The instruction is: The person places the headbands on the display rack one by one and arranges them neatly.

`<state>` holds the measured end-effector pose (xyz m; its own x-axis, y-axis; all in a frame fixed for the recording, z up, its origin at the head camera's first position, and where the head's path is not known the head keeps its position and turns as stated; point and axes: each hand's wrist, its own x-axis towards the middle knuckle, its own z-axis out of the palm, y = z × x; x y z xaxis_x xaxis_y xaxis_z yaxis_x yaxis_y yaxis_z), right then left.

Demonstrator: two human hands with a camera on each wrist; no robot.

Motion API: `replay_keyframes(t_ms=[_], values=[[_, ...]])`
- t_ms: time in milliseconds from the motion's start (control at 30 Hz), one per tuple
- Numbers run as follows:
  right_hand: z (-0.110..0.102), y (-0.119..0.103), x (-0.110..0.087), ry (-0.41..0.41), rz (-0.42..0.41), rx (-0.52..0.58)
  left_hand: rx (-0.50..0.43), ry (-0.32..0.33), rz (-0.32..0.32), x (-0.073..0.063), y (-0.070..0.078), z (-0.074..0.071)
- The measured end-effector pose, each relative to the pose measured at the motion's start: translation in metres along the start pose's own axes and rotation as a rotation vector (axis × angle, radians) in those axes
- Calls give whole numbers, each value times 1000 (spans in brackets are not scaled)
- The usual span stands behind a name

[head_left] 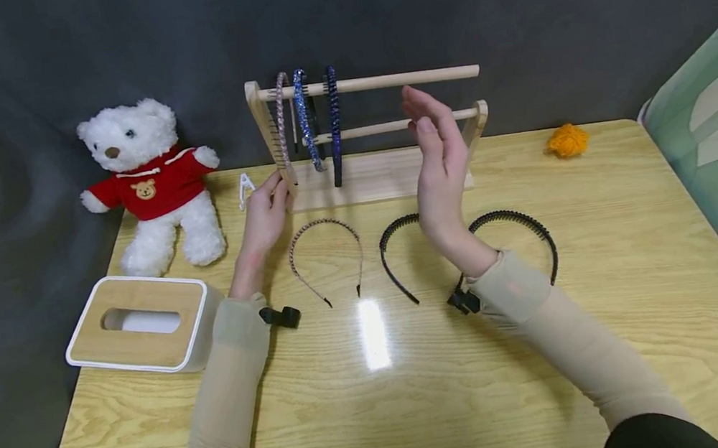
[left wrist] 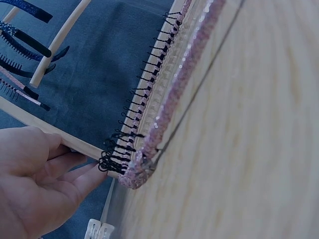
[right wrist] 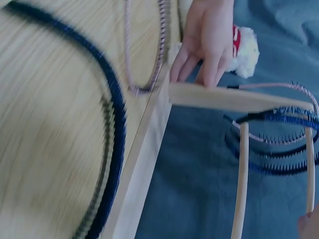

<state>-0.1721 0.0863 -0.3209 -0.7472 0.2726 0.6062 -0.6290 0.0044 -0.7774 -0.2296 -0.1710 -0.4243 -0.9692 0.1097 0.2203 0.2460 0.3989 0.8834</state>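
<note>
1. The wooden rack (head_left: 380,178) stands at the far side of the table (head_left: 325,415), and our left hand (head_left: 265,215) grips the foot of its left upright (head_left: 266,128), thumb and fingers on the wood.
2. Our right hand (head_left: 441,165) is released, its fingers nearly straight, raised before the rack's right half; we cannot tell whether it touches a rod.
3. We judge the step to be steadying the rack, so we do best to hold it low, near the base.
4. On the upper rod (head_left: 403,79) hang 3 headbands, left to right: a pale pink band (head_left: 281,116), a glittery blue band (head_left: 302,107) and a dark blue band (head_left: 335,125). Any push should be gentle, or these could slide.
5. We should spare the pink band's teeth beside our left fingertips.
6. Our right forearm passes over 2 dark headbands, the left 1 (head_left: 386,254) and the right 1 (head_left: 530,222); lifting the sleeve would avoid snagging them.
</note>
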Motion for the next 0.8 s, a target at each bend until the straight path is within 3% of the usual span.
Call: replay_keyframes(t_ms=[367,800], values=[[-64,4,12,-174,-1,-175,4,6,11,2,0,-1],[-140,-2,20,-237,212,-491,14,13,20,0,1,0]])
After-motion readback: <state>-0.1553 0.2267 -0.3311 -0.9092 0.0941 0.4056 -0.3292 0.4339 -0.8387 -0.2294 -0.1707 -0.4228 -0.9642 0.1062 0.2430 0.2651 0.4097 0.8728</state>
